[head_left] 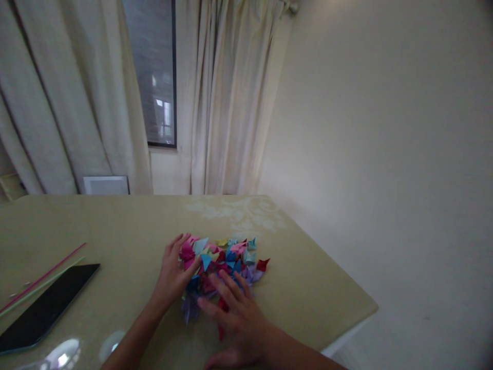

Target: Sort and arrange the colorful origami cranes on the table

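A heap of small folded paper pieces (227, 257) in pink, blue, purple, red and yellow lies on the tan table (127, 226). My left hand (173, 272) rests on the heap's left side, fingers stretched out flat against the pink pieces. My right hand (234, 313) lies over the near edge of the heap, fingers spread and flat on the papers. Neither hand grips a piece. Some pieces are hidden under both palms.
A dark tablet (46, 308) lies at the left near edge, with a pink stick (42, 277) and a green stick (38, 289) beside it. The table's right edge (346, 288) falls away toward a bare wall. Curtains (227, 97) and a window (154, 72) stand behind.
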`<move>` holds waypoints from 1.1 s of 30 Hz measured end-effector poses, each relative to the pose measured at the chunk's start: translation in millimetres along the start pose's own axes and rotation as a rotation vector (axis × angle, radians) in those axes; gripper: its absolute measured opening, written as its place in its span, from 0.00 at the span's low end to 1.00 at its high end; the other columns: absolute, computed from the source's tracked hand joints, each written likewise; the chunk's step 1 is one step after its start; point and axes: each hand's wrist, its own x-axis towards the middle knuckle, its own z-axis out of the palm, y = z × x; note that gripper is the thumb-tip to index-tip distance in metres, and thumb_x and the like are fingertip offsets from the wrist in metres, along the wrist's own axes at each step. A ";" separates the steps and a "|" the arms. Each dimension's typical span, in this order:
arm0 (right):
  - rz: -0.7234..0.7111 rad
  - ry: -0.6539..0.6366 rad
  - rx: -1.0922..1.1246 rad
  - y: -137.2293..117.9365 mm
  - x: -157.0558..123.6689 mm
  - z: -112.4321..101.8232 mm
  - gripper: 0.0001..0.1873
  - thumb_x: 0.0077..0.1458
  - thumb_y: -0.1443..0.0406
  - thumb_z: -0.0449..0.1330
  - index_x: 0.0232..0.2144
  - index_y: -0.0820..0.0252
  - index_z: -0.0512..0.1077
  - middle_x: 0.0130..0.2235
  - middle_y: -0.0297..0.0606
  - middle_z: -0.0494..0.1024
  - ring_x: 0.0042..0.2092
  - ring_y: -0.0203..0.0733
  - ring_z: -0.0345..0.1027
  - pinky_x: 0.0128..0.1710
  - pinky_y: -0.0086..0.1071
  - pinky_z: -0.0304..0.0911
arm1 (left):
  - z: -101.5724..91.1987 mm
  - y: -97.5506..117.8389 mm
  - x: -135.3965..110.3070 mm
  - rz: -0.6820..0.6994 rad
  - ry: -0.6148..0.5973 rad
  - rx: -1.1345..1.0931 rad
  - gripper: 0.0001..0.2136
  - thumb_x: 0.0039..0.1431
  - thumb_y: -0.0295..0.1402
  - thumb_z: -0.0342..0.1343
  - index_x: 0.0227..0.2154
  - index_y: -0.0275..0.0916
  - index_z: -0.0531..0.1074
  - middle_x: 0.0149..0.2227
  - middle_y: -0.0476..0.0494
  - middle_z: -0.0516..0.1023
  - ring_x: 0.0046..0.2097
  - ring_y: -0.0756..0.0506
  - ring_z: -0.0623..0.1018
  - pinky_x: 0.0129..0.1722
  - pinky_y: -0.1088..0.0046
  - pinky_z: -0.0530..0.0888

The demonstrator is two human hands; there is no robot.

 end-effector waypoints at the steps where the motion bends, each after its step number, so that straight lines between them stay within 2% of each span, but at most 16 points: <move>1: -0.056 0.012 -0.020 -7.5 6.7 5.2 0.52 0.61 0.36 0.63 0.77 0.44 0.49 0.79 0.42 0.46 0.78 0.59 0.42 0.77 0.57 0.33 | -2.0 -1.1 0.2 -0.029 -0.024 -0.045 0.31 0.62 0.51 0.62 0.64 0.42 0.69 0.65 0.33 0.70 0.66 0.31 0.72 0.65 0.42 0.72; 4: -0.116 0.067 -0.083 -15.3 32.7 24.1 0.39 0.70 0.42 0.57 0.74 0.48 0.57 0.79 0.41 0.50 0.78 0.51 0.42 0.78 0.52 0.30 | -7.0 -6.3 0.5 -0.115 -0.076 -0.181 0.30 0.63 0.50 0.60 0.64 0.41 0.68 0.63 0.34 0.74 0.60 0.34 0.79 0.61 0.48 0.77; 8: 0.050 0.113 -0.137 4.6 60.8 42.5 0.26 0.71 0.52 0.60 0.64 0.58 0.70 0.75 0.49 0.60 0.76 0.54 0.50 0.77 0.53 0.38 | -12.0 -14.2 3.7 -0.176 -0.147 -0.293 0.24 0.62 0.50 0.60 0.54 0.40 0.76 0.55 0.35 0.82 0.54 0.36 0.83 0.57 0.52 0.80; 11: 0.221 0.130 -0.157 28.5 64.3 36.1 0.17 0.71 0.58 0.61 0.57 0.57 0.74 0.72 0.51 0.66 0.73 0.55 0.56 0.75 0.56 0.42 | -13.6 -15.9 6.2 -0.101 -0.169 -0.180 0.19 0.65 0.51 0.57 0.46 0.42 0.81 0.51 0.37 0.83 0.55 0.35 0.82 0.60 0.49 0.77; 13: 0.328 0.126 -0.145 45.2 59.7 22.5 0.16 0.70 0.58 0.62 0.56 0.55 0.75 0.71 0.49 0.68 0.72 0.55 0.58 0.74 0.57 0.44 | -12.7 -16.6 5.4 -0.027 -0.132 -0.021 0.20 0.65 0.53 0.57 0.45 0.44 0.82 0.53 0.36 0.82 0.58 0.33 0.79 0.64 0.44 0.72; 15: 0.450 0.112 -0.132 62.9 53.0 5.9 0.21 0.67 0.55 0.65 0.59 0.53 0.74 0.72 0.49 0.66 0.72 0.58 0.58 0.74 0.60 0.42 | -10.1 -19.1 1.6 0.021 -0.095 0.133 0.24 0.63 0.55 0.58 0.51 0.44 0.81 0.59 0.34 0.77 0.63 0.30 0.75 0.66 0.39 0.68; 18: 0.721 0.029 -0.128 91.3 45.8 -14.6 0.44 0.57 0.47 0.72 0.70 0.51 0.65 0.76 0.54 0.56 0.76 0.70 0.47 0.72 0.72 0.35 | -4.0 -26.2 -8.7 0.043 -0.129 0.286 0.37 0.58 0.58 0.62 0.65 0.44 0.71 0.69 0.29 0.67 0.69 0.24 0.67 0.67 0.34 0.64; 19: 0.813 -0.022 -0.105 100.2 45.1 -18.3 0.53 0.53 0.44 0.73 0.74 0.51 0.59 0.77 0.57 0.52 0.76 0.74 0.45 0.70 0.75 0.38 | -1.5 -28.2 -12.9 0.047 -0.167 0.313 0.40 0.57 0.58 0.63 0.69 0.44 0.67 0.72 0.29 0.64 0.71 0.23 0.65 0.67 0.34 0.63; 21: 0.917 -0.141 0.002 114.1 46.5 -19.4 0.65 0.50 0.41 0.73 0.78 0.53 0.48 0.76 0.63 0.51 0.74 0.78 0.50 0.66 0.73 0.49 | 3.7 -29.8 -21.1 0.058 -0.259 0.335 0.45 0.56 0.58 0.65 0.73 0.48 0.59 0.74 0.31 0.60 0.73 0.23 0.63 0.68 0.34 0.63; 23: 0.877 -0.228 0.121 120.6 50.9 -12.6 0.66 0.51 0.40 0.72 0.79 0.53 0.45 0.75 0.64 0.55 0.70 0.75 0.59 0.64 0.65 0.59 | 8.4 -27.1 -28.0 0.076 -0.334 0.324 0.47 0.57 0.56 0.66 0.76 0.50 0.53 0.75 0.32 0.59 0.73 0.24 0.63 0.68 0.37 0.65; 25: 0.770 -0.243 0.174 119.0 56.4 -1.0 0.63 0.51 0.40 0.71 0.78 0.51 0.48 0.74 0.59 0.60 0.68 0.73 0.63 0.64 0.62 0.61 | 12.1 -21.4 -32.7 0.089 -0.375 0.311 0.48 0.58 0.55 0.66 0.76 0.50 0.51 0.75 0.32 0.59 0.73 0.25 0.64 0.67 0.39 0.68; 28: 0.638 -0.150 0.215 107.1 62.7 16.1 0.56 0.53 0.44 0.72 0.75 0.50 0.56 0.70 0.54 0.67 0.66 0.70 0.65 0.64 0.60 0.61 | 16.0 -12.8 -35.0 0.100 -0.387 0.324 0.47 0.59 0.53 0.66 0.76 0.50 0.51 0.73 0.31 0.61 0.72 0.24 0.66 0.65 0.38 0.71; 30: 0.571 -0.062 0.289 98.0 64.9 24.0 0.51 0.52 0.47 0.74 0.73 0.51 0.61 0.66 0.51 0.72 0.65 0.65 0.67 0.64 0.55 0.63 | 18.7 -10.1 -33.2 0.096 -0.374 0.347 0.46 0.60 0.52 0.66 0.76 0.51 0.51 0.71 0.31 0.63 0.70 0.24 0.68 0.63 0.38 0.72; 33: 0.494 0.047 0.406 88.9 67.5 32.6 0.50 0.50 0.50 0.77 0.70 0.50 0.64 0.64 0.47 0.73 0.63 0.59 0.69 0.63 0.49 0.65 | 24.7 -12.2 -26.6 0.088 -0.345 0.386 0.47 0.57 0.48 0.68 0.75 0.49 0.53 0.68 0.30 0.67 0.67 0.24 0.72 0.61 0.38 0.74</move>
